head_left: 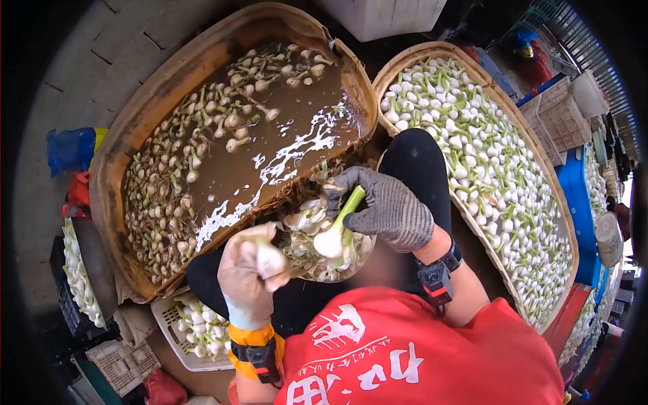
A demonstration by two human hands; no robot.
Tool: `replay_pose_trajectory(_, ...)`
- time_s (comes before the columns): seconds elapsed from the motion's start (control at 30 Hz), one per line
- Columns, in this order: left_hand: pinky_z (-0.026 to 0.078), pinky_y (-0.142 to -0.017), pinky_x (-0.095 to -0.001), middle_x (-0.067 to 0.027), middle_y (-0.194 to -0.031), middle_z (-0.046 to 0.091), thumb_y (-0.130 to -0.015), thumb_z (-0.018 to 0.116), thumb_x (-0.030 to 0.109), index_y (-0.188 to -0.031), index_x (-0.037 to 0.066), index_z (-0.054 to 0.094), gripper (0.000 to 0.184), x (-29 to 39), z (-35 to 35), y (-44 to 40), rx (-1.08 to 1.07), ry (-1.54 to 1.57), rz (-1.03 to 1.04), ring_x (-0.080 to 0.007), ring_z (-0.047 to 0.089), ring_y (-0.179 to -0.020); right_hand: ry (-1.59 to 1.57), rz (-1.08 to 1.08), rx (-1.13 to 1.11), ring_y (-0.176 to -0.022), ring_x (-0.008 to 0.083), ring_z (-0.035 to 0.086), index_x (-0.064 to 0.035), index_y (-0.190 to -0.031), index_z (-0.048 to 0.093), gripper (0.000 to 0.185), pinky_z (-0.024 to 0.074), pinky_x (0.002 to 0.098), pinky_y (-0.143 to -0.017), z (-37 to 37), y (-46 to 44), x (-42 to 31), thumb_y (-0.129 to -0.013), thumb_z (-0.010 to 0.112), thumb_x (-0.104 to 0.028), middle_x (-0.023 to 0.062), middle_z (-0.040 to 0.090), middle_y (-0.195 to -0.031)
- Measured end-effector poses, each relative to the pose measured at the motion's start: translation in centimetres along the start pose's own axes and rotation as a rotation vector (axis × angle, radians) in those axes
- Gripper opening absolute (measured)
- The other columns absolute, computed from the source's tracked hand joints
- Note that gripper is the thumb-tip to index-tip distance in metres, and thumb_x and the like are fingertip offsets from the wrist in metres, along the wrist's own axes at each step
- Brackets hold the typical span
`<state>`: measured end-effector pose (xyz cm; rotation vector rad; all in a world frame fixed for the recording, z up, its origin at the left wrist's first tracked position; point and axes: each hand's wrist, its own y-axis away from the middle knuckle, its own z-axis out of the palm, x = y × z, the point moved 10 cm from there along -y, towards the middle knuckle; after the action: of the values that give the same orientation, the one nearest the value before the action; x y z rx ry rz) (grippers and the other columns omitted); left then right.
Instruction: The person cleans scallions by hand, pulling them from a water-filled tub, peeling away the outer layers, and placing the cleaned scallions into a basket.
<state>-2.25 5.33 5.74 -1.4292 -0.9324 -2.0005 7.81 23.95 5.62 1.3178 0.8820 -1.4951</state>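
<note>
Background: Grey block surface (118, 64) with dark joints, at the upper left of a cluttered work area.
Far left edge: Blue and yellow plastic item (73, 150), a bright red bag (77, 192) just below it, then white garlic with green stems in a dark container.
Left basin: Large brown, worn-rimmed basin (111, 145) of murky water, with soil-stained bulbs crowding its left and upper parts.
Low basket: White plastic basket (172, 337) with clean garlic bulbs, below that basin.
Left hand: Pale-gloved left hand (244, 280), orange cuff and dark wrist device, fingers closed around a pale garlic bulb (270, 260), blurred.
Between the knees: Heap of peelings and bulbs (307, 233), under and between the hands.
Right hand: Grey striped-gloved right hand (391, 210), dark wrist device, gripping the thick green stem of a white garlic bulb (329, 241); the bulb hangs tilted down to the left, above the heap.
Person: Red shirt (418, 344) with white lettering, dark trousers, seen from above.
Right basin: Big tan-rimmed basin (574, 243) filled with clean white bulbs and green stems.
Far right: Beige plastic crates (557, 121) stacked above a bright blue container (579, 202).
</note>
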Motion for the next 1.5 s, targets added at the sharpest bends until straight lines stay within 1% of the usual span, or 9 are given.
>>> replay_pose_trajectory(0.2, 0.036, -0.109, -0.0379, -0.0226, -0.143, 0.044, -0.077, 0.080, 0.034, -0.149, -0.001, 0.023, 0.099, -4.4, 4.1, -4.4, -0.291, -0.588, 0.407, -0.0318, 0.040, -0.136, 0.171, -0.052, 0.263, -0.095, 0.0151, 0.062, -0.0026, -0.108, 0.061, 0.035, 0.0493, 0.0301, -0.088, -2.0, 0.1, 1.8, -0.074, 0.069, -0.007, 0.0061, 0.065, -0.102)
replay_pose_trajectory(0.57, 0.052, -0.069, -0.0303, -0.0089, -0.092, 0.065, -0.092, 0.060, 0.013, -0.101, 0.006, 0.067, 0.013, 4.9, -15.6, 7.5, 0.824, -0.663, 0.622, -0.0171, 0.063, -0.074, 0.117, -0.038, 0.233, -0.087, 0.0100, 0.059, -0.0024, -0.119, 0.059, 0.024, 0.0488, 0.0229, -0.077, -2.6, -6.4, 5.3, -0.097, 0.058, -0.012, 0.0035, 0.063, -0.104)
replay_pose_trajectory(0.7, 0.052, -0.078, -0.0325, -0.0093, -0.094, 0.067, -0.089, 0.064, 0.017, -0.103, 0.005, 0.069, 0.019, 0.4, -32.3, 26.7, 1.295, -1.045, 0.257, -0.0237, 0.065, -0.087, 0.334, 0.038, 0.127, -0.084, 0.0076, 0.057, -0.0037, -0.111, 0.063, 0.021, 0.0482, 0.0228, -0.077, -0.4, -8.3, 6.2, -0.090, 0.067, -0.007, 0.0001, 0.063, -0.095)
replay_pose_trajectory(0.87, 0.052, -0.077, -0.0427, -0.0150, -0.089, 0.068, -0.082, 0.057, 0.017, -0.085, 0.007, 0.069, 0.016, -10.5, -40.0, 44.2, 0.581, -1.758, -0.889, -0.0306, 0.066, -0.086, 0.419, 0.124, 0.022, -0.080, 0.0072, 0.059, -0.0019, -0.105, 0.063, 0.019, 0.0498, 0.0234, -0.075, 1.3, -10.5, 9.6, -0.089, 0.069, -0.009, 0.0021, 0.065, -0.089)
replay_pose_trajectory(0.93, 0.050, -0.058, -0.0374, -0.0090, -0.066, 0.064, -0.085, 0.058, 0.021, -0.079, 0.005, 0.068, 0.020, -11.5, -41.5, 48.8, 1.408, -0.688, -0.868, -0.0214, 0.061, -0.059, 0.498, 0.074, -0.003, -0.082, 0.0094, 0.061, -0.0005, -0.104, 0.063, 0.020, 0.0508, 0.0254, -0.077, 1.9, -11.8, 9.8, -0.088, 0.070, -0.010, 0.0049, 0.067, -0.091)
replay_pose_trajectory(1.07, 0.044, -0.055, -0.0264, 0.0001, -0.071, 0.060, -0.093, 0.059, 0.023, -0.094, 0.002, 0.065, 0.022, -9.1, -47.7, 37.3, 1.292, -0.617, -0.226, -0.0115, 0.053, -0.059, 0.524, 0.111, -0.052, -0.085, 0.0118, 0.063, 0.0009, -0.102, 0.063, 0.020, 0.0515, 0.0274, -0.080, 2.1, -15.2, 11.5, -0.087, 0.071, -0.010, 0.0068, 0.069, -0.093)
replay_pose_trajectory(1.33, 0.052, -0.082, -0.0341, -0.0114, -0.099, 0.067, -0.095, 0.057, 0.032, -0.119, 0.003, 0.061, 0.038, -5.0, -46.0, -8.4, 0.622, -0.299, -0.444, -0.0240, 0.064, -0.079, 0.414, 0.311, -0.002, -0.080, 0.0130, 0.062, 0.0010, -0.100, 0.063, 0.019, 0.0521, 0.0284, -0.077, 0.4, -18.2, 15.8, -0.086, 0.070, -0.010, 0.0091, 0.068, -0.091)
replay_pose_trajectory(1.4, 0.052, -0.087, -0.0367, -0.0175, -0.110, 0.067, -0.093, 0.060, 0.039, -0.127, 0.006, 0.057, 0.048, -7.3, -47.9, -18.3, 0.043, -1.584, 0.091, -0.0310, 0.066, -0.088, 0.511, 0.216, -0.022, -0.080, 0.0135, 0.063, 0.0014, -0.099, 0.063, 0.019, 0.0526, 0.0286, -0.077, 1.0, -18.8, 15.1, -0.086, 0.071, -0.010, 0.0094, 0.067, -0.091)
replay_pose_trajectory(1.5, 0.048, -0.095, -0.0391, -0.0206, -0.130, 0.059, -0.084, 0.062, 0.059, -0.137, 0.009, 0.053, 0.073, -18.1, -59.0, -29.0, 0.340, -1.448, -0.617, -0.0347, 0.061, -0.113, 0.489, 0.252, 0.009, -0.084, 0.0151, 0.065, 0.0011, -0.099, 0.063, 0.019, 0.0534, 0.0292, -0.079, 1.4, -19.2, 13.7, -0.085, 0.071, -0.010, 0.0096, 0.067, -0.094)
